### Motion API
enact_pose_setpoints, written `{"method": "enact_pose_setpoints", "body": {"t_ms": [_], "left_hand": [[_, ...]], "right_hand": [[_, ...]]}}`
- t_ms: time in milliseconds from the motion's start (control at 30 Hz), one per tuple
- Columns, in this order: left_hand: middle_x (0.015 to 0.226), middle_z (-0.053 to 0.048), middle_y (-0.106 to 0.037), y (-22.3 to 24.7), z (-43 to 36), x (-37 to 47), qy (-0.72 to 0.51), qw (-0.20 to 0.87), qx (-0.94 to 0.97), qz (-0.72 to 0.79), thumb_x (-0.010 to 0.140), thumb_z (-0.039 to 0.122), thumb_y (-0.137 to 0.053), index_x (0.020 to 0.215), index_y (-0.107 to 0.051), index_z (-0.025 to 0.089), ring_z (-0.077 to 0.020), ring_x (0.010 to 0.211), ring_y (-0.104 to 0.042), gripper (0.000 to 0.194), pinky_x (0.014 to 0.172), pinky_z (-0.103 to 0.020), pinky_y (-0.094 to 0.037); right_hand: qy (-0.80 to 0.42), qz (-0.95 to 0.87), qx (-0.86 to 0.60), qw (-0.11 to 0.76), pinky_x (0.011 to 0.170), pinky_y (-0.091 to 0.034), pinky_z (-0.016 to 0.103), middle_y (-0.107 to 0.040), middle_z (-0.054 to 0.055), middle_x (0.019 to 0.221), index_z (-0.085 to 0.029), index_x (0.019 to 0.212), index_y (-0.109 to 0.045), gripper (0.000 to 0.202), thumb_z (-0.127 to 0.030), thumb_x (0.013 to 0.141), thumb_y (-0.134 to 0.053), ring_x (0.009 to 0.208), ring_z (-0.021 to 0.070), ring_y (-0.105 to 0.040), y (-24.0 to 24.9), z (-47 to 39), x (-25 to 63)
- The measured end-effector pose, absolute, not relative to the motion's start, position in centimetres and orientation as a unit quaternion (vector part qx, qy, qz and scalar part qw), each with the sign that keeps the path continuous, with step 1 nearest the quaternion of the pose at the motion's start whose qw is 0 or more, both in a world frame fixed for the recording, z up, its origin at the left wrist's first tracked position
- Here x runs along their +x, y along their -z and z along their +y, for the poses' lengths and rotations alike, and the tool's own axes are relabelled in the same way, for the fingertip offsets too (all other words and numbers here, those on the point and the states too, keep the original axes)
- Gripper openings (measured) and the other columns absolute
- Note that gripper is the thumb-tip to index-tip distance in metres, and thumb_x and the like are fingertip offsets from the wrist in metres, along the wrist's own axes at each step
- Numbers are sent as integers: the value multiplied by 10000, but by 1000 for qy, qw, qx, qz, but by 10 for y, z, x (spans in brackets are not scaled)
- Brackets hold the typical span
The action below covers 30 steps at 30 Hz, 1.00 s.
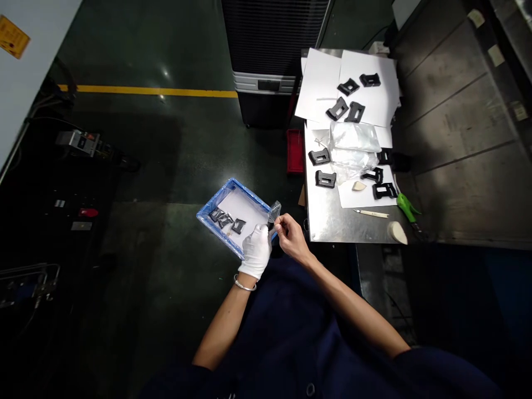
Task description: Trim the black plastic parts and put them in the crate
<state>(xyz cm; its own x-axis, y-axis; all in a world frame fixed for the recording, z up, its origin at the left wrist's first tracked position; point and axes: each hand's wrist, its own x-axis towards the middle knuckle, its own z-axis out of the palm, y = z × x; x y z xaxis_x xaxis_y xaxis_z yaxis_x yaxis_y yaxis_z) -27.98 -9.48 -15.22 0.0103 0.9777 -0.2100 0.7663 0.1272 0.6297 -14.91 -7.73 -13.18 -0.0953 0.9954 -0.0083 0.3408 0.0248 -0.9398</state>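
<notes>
My left hand (256, 248), in a white glove, is closed around the lower part of a small clear plastic bag (275, 210). A bit of something dark shows at its fingers, mostly hidden. Bare, my right hand (291, 235) pinches the same bag from the right side. Both hands are over the near right edge of a blue tray (216, 198) wrapped in clear film. Inside it, on a white sheet, lie a bagged black plastic part (238, 225) and a cluster of similar parts (221, 216) at the left.
On the right, a metal table (332, 224) carries white paper (318, 83), several black plastic parts (326, 179), and a stack of clear bags (355, 137). A thin knife (371, 213) and a green-handled tool (405, 206) lie near its front. A red bin (295, 152) stands beside it.
</notes>
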Motion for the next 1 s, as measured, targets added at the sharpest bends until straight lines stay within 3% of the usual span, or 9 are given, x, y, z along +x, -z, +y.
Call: {"method": "enact_pose_setpoints", "body": {"t_ms": [200, 333, 500, 633, 767, 900, 1000], "left_hand": [[919, -160, -675, 153, -85, -278, -135, 333, 639, 680, 940, 234, -533, 917, -678, 138, -284, 902, -637, 175, 835, -367, -440], [831, -106, -667, 156, -75, -281, -157, 366, 611, 684, 887, 274, -629, 842, -641, 176, -251, 833, -627, 109, 771, -340, -439], [726, -33, -625, 170, -81, -274, -227, 419, 532, 700, 894, 293, -607, 799, -588, 188, -179, 697, -568, 143, 666, -292, -409], [683, 7, -594, 186, -91, -260, -285, 479, 447, 700, 878, 313, -621, 798, -561, 178, -141, 657, -550, 168, 638, -254, -404], [887, -36, -674, 187, -93, -253, -338, 546, 365, 674, 852, 322, -658, 999, -563, 159, -141, 769, -619, 239, 701, -247, -469], [1193, -103, -679, 170, -93, -275, -333, 669, 328, 579, 784, 265, -766, 1265, -541, 193, -192, 985, -676, 536, 853, -304, -533], [1280, -155, -654, 165, -96, -303, -267, 781, 267, 498, 782, 454, -798, 1295, -580, 197, -268, 1013, -695, 614, 878, -404, -559]], "right_hand": [[-377, -606, -579, 394, 657, -386, 299, -517, 16, 788, -215, 802, -501, 114, -156, 887, -455, 700, 159, -483, 147, -90, -150], [-373, -618, -571, 391, 689, -394, 313, -500, 18, 792, -224, 805, -479, 122, -125, 866, -442, 737, 178, -494, 153, -95, -152], [-363, -628, -565, 393, 797, -427, 356, -530, 58, 899, -227, 825, -484, 123, -112, 845, -445, 867, 216, -525, 153, -94, -148], [-365, -633, -557, 395, 782, -425, 345, -535, 51, 872, -231, 822, -477, 147, -89, 804, -445, 857, 216, -526, 153, -91, -143], [-389, -630, -551, 384, 719, -390, 318, -538, 22, 785, -228, 805, -471, 161, -75, 762, -442, 773, 195, -501, 151, -87, -137], [-433, -645, -523, 351, 669, -364, 289, -503, 7, 776, -222, 782, -451, 144, -79, 775, -435, 704, 164, -460, 145, -77, -123], [-435, -679, -499, 317, 687, -374, 279, -509, 21, 822, -214, 793, -454, 145, -70, 781, -441, 739, 164, -480, 143, -72, -111]]}}
